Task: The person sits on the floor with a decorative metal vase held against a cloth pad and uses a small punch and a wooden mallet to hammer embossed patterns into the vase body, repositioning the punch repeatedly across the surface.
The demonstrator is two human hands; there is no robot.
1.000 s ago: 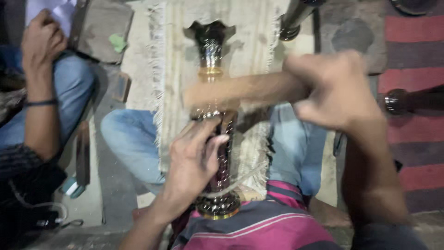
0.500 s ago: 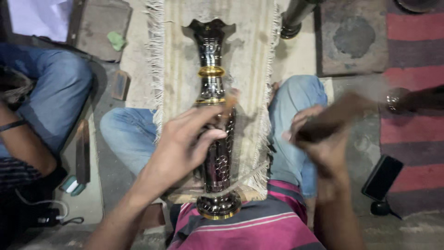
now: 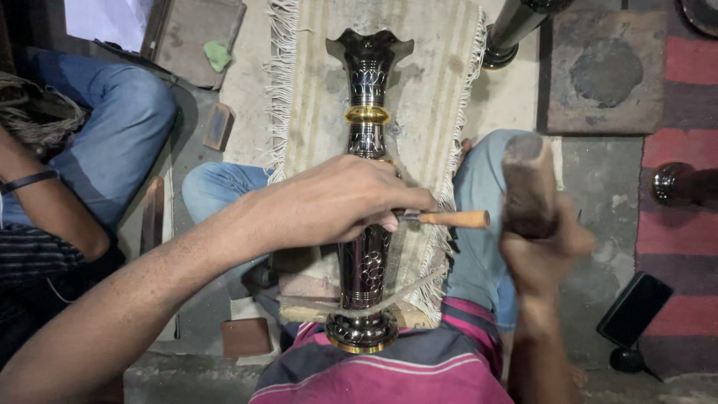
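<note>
While the left hand (image 3: 340, 202) pinches a wooden-handled chisel (image 3: 445, 218) against the tall dark engraved metal vase (image 3: 366, 247) lying over the lap, the right hand (image 3: 542, 251) grips a wooden mallet (image 3: 527, 183) right of the vase; a skewed blow could slip the chisel and scar the engraving or fingers.

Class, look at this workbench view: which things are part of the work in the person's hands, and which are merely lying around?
In use:
left hand holding the chisel
right hand gripping the wooden mallet
engraved metal vase
fringed mat under it

Lying about:
second dark vase
small wooden block
black phone
green scrap
</note>
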